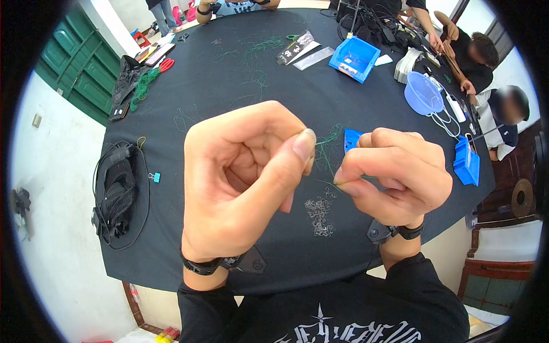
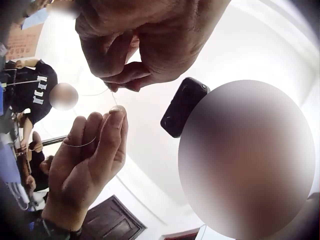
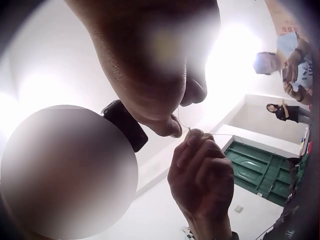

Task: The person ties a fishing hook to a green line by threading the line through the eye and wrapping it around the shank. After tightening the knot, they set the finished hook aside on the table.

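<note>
Thumb and forefinger of my left hand pinch a thin thread, with the other fingers curled toward the palm. My right hand, close beside it, pinches the thread between thumb and forefinger. In the left wrist view a short length of thread runs between both sets of fingertips, and a loose end curves across the right hand. The right wrist view shows the left hand below, thread at its fingertips. Under the hands lies a pile of small bent metal pieces on the dark tablecloth.
Green thread tangles lie across the table. Farther off are a blue bin, a blue basket and red-handled scissors. Black straps and cable lie at left, near a teal binder clip. Other people sit around the table.
</note>
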Tool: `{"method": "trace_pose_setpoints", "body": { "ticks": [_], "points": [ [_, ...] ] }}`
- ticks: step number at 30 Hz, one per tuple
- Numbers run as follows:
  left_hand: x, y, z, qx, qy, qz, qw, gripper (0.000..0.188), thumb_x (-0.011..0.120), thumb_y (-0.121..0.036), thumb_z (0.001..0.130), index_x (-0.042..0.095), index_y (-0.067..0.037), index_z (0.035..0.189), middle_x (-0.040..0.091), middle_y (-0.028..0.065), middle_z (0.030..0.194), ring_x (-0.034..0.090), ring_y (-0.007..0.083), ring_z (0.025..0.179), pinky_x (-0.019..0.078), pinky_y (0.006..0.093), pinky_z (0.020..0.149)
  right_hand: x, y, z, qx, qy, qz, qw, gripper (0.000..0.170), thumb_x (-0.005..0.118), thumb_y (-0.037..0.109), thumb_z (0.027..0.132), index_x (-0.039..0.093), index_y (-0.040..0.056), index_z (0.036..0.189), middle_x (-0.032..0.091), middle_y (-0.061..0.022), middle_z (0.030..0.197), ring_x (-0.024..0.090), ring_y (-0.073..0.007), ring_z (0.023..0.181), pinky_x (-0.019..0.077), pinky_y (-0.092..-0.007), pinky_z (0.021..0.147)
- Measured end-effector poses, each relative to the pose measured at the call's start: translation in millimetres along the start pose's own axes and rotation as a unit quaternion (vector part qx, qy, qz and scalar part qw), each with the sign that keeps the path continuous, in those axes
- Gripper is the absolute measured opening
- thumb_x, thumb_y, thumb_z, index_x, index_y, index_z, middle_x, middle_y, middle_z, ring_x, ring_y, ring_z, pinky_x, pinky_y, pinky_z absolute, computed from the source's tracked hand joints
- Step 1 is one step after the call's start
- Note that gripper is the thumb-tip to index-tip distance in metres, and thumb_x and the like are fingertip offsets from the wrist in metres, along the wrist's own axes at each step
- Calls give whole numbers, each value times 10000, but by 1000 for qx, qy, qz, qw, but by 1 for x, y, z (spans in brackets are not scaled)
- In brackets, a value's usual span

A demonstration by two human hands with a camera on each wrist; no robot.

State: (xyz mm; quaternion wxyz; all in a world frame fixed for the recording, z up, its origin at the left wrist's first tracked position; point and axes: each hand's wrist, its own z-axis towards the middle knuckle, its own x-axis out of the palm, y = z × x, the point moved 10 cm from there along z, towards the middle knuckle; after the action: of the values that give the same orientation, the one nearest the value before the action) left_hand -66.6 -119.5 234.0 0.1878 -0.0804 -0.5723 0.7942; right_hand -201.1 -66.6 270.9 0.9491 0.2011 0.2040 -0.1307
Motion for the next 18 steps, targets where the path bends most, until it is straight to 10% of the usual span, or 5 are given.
{"method": "trace_pose_setpoints", "body": {
  "ticks": [18],
  "points": [
    [29, 19, -9, -117, 101, -52, 987, 171, 640, -82, 885, 641, 38, 763, 614, 43, 635, 483, 28, 440, 309, 177, 400, -23, -7, -6, -1, -73, -32, 997, 211, 787, 10, 711, 689, -66, 882, 480, 13, 607, 315, -69, 530, 294, -232, 488]
  ]
}}
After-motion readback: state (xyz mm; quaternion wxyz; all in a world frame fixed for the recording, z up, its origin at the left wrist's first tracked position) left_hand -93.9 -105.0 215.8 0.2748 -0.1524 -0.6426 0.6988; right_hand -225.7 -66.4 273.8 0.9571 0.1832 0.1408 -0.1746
